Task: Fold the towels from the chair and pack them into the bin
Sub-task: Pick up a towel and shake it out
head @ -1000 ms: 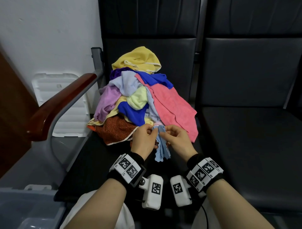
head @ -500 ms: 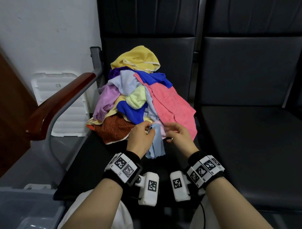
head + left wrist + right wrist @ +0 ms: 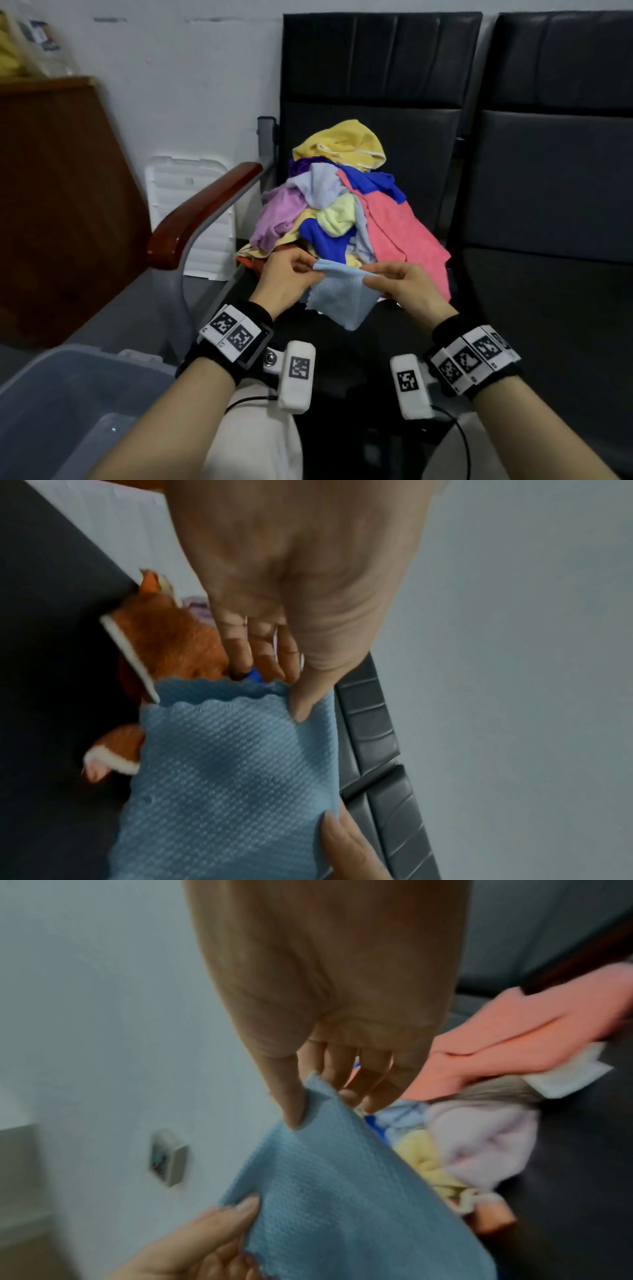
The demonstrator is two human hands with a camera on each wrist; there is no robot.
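Observation:
A small light blue waffle-weave towel (image 3: 342, 298) hangs spread between my two hands in front of the towel pile (image 3: 342, 212) on the black chair seat (image 3: 335, 346). My left hand (image 3: 291, 277) pinches its upper left corner between thumb and fingers. My right hand (image 3: 404, 284) pinches the upper right corner. In the left wrist view the towel (image 3: 232, 772) fills the lower middle, with the left thumb on its scalloped top edge. The right wrist view shows the towel (image 3: 329, 1199) held under the right thumb. A clear plastic bin (image 3: 61, 404) sits at lower left.
The pile holds yellow, pink, royal blue, lilac, pale green and orange towels. A wooden armrest (image 3: 202, 212) runs along the chair's left side. A second black chair (image 3: 555, 274) stands to the right. A white foam piece (image 3: 191, 192) leans on the wall; a brown cabinet (image 3: 61, 205) stands at left.
The blue towel, bunched and dangling between my close-together hands, is now pulled out of the pile and spread wide. My hands have moved apart, and the view has tilted up.

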